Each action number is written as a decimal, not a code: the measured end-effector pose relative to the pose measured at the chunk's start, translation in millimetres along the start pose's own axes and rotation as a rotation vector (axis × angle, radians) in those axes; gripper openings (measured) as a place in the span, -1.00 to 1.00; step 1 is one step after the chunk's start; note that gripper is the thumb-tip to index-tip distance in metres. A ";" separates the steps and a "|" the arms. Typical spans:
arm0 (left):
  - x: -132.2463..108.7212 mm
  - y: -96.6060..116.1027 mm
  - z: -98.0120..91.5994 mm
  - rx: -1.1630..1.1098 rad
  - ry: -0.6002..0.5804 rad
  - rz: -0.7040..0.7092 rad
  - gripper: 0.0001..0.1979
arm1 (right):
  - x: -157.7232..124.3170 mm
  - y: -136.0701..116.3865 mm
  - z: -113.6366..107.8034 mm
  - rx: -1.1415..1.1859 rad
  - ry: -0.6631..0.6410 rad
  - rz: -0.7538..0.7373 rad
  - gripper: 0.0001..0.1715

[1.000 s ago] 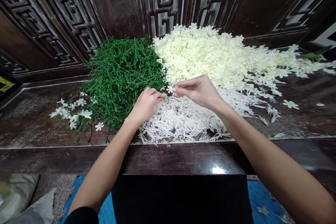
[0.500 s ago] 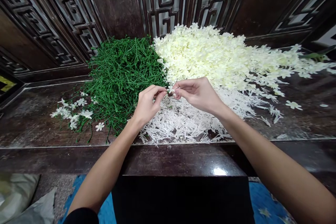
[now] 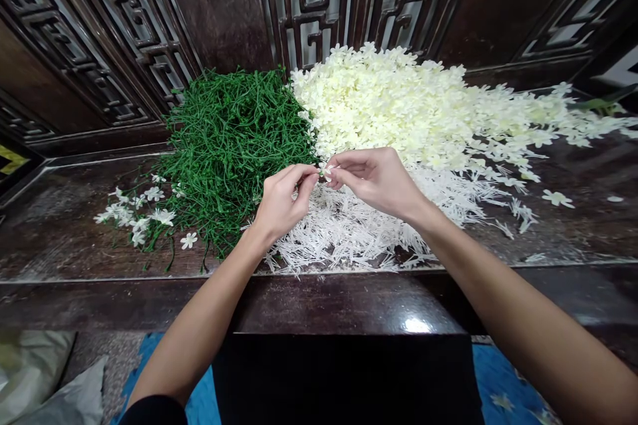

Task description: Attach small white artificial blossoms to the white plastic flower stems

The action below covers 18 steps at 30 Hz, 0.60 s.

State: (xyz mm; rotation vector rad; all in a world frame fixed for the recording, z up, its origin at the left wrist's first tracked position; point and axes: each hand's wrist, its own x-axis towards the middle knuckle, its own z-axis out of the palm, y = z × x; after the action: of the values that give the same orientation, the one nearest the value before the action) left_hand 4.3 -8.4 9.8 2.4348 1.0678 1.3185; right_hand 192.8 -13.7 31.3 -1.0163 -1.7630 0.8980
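My left hand is closed in a pinch, its fingertips on the end of a green plastic stem, most of which the fingers hide. Against it, my right hand pinches a small white artificial flower between thumb and forefinger. The two sets of fingertips nearly meet. Behind my left hand lies a heap of green plastic stems. A large pile of cream-white flower heads spreads behind my right hand. Below both hands are many thin white plastic pieces.
On the left lies a small cluster of white flowers on green stems, with a single flower beside it. The dark wooden bench has a carved lattice back. Pale bags lie on the floor at lower left.
My left hand has shifted very slightly right, closer to my right fingertips. The flower between the hands has turned a little; the piles look the same.
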 end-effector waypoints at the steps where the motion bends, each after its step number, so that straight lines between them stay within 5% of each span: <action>1: -0.3 0.2 0.1 0.008 -0.002 0.007 -0.90 | -0.6 0.0 0.4 -0.053 -0.005 -0.024 -0.81; 7: -1.8 1.5 1.6 0.013 0.023 0.011 -0.90 | -2.6 0.5 4.5 -0.288 -0.020 -0.179 -0.73; 18: -5.4 6.0 4.9 0.003 0.116 0.027 -0.88 | -4.3 -4.0 11.1 -0.336 0.019 -0.277 -0.77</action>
State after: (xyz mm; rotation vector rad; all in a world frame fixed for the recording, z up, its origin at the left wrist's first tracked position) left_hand 9.3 -15.4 6.0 2.4088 1.0682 1.4840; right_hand 182.6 -20.9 29.4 -0.9513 -2.0206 0.4260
